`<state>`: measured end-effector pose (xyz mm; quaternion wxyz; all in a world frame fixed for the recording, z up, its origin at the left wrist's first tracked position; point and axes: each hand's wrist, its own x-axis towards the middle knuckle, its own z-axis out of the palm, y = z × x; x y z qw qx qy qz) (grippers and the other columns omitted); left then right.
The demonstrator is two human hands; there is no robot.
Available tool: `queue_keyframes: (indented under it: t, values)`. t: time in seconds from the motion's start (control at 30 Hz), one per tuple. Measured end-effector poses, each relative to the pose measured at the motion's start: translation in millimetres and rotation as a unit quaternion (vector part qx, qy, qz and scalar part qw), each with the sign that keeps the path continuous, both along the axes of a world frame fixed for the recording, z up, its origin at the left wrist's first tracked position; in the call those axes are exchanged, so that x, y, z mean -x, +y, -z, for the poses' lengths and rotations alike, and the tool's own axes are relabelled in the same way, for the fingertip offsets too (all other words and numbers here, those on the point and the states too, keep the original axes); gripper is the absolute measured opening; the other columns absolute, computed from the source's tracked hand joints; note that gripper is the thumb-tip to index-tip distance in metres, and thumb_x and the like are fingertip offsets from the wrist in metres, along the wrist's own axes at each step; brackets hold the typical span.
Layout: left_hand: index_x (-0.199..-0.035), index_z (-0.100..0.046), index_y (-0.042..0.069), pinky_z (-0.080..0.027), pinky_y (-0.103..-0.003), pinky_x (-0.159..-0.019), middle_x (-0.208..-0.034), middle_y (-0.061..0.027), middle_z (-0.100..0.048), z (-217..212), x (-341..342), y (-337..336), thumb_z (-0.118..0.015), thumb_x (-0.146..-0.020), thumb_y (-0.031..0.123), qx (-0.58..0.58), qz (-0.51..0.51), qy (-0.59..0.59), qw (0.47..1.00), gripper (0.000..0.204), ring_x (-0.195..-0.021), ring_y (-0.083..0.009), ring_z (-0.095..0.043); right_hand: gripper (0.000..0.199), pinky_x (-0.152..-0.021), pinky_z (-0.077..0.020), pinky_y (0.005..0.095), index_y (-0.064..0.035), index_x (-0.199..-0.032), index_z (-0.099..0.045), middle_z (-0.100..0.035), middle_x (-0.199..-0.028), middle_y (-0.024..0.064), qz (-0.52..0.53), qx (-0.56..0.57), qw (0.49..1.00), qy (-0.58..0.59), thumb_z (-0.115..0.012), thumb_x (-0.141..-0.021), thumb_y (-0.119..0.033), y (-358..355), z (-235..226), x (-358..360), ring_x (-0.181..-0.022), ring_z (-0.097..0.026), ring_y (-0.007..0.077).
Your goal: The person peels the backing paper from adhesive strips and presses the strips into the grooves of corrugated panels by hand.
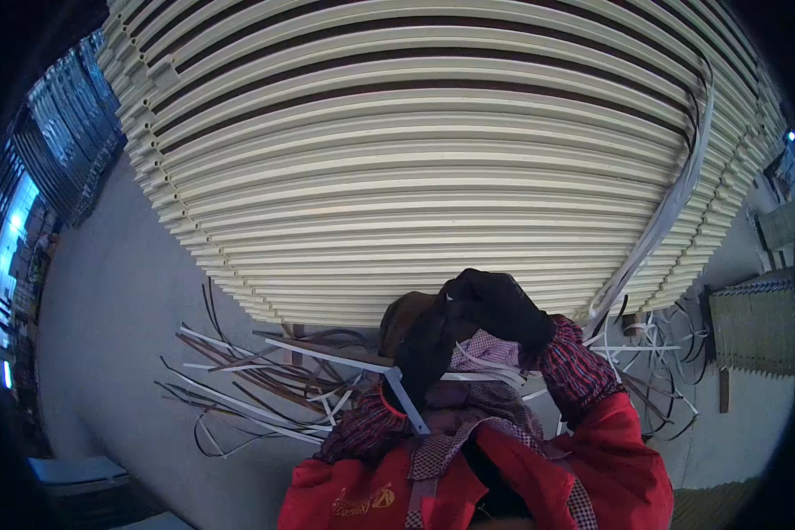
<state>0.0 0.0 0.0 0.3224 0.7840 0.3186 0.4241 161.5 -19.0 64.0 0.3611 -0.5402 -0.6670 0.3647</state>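
Right hand (495,305) in black glove, grip clenched on dark cloth (424,340), left hand's grip hidden, cannot tell

Black glove on right hand (496,305), red plaid sleeves, red vest, orange wristband.

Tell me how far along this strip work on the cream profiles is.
Looks done: many loose strips lie heaped on the floor below the stacked cream profiles. In hand: both gloved hands meet at the stack's near edge, the right hand and left hand on a dark bundle; exact grip unclear. Left: one long white strip hangs across the stack.
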Motion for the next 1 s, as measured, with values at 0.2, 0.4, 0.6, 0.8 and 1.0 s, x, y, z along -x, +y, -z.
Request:
queue_keyframes:
  t: [0.2, 0.4, 0.6, 0.8, 1.0]
  values:
    - [-0.109, -0.056, 0.004, -0.045, -0.038, -0.076, -0.094, -0.0147, -0.06, -55, 28, 2, -0.054, -0.086, 0.017, 0.164, 0.006, -0.014, 0.986, 0.027, -0.084, -0.0275, -0.058, 0.013, -0.058, -0.0461, 0.0358, -0.0029, -0.084, -0.055, -0.058, -0.071, 0.0104, 0.066, -0.047, 0.995, -0.052, -0.059, -0.081, -0.015, 4, 14, 12, -0.065, -0.059, 0.0248]
    - [-0.124, -0.047, 0.003, -0.049, -0.024, -0.066, -0.101, -0.0074, -0.062, -32, 109, 60, -0.049, -0.091, 0.023, 0.208, -0.174, -0.326, 0.905, 0.039, -0.076, -0.0103, -0.059, 0.038, -0.064, -0.0513, 0.0419, -0.0061, -0.092, -0.063, -0.065, -0.08, 0.0141, 0.197, 0.188, 0.755, -0.596, -0.066, -0.066, -0.035, -93, 187, -238, -0.076, -0.064, 0.0298]
    - [-0.123, -0.045, 0.001, -0.047, -0.024, -0.068, -0.099, -0.0098, -0.06, -39, 108, 81, -0.049, -0.092, 0.028, 0.268, -0.117, -0.44, 0.849, 0.041, -0.076, -0.0093, -0.055, 0.038, -0.067, -0.0484, 0.0351, -0.0058, -0.107, -0.056, -0.061, -0.081, 0.0095, 0.3, -0.031, 0.863, -0.405, -0.064, -0.078, -0.027, -38, 102, -177, -0.077, -0.061, 0.0231]
    - [-0.121, -0.046, 0.001, -0.049, -0.028, -0.07, -0.103, -0.0142, -0.06, -59, 94, 115, -0.051, -0.092, 0.026, 0.261, -0.035, -0.48, 0.837, 0.039, -0.086, -0.0154, -0.059, 0.051, -0.073, -0.0474, 0.029, -0.0063, -0.129, -0.041, -0.059, -0.093, 0.0054, -0.043, -0.135, 0.989, 0.04, -0.062, -0.083, -0.011, 96, -25, 75, -0.074, -0.058, 0.0131]
    - [-0.138, -0.023, 0.007, -0.043, -0.033, -0.09, -0.127, -0.0163, -0.045, -51, 171, 221, -0.051, -0.091, 0.021, 0.108, -0.057, -0.587, 0.8, 0.057, -0.109, -0.0225, -0.05, 0.02, -0.065, -0.0492, 0.0338, -0.0065, -0.1, -0.063, -0.065, -0.089, 0.0123, 0.014, -0.399, 0.913, -0.082, -0.055, -0.087, -0.019, 233, -65, 171, -0.072, -0.063, 0.025]
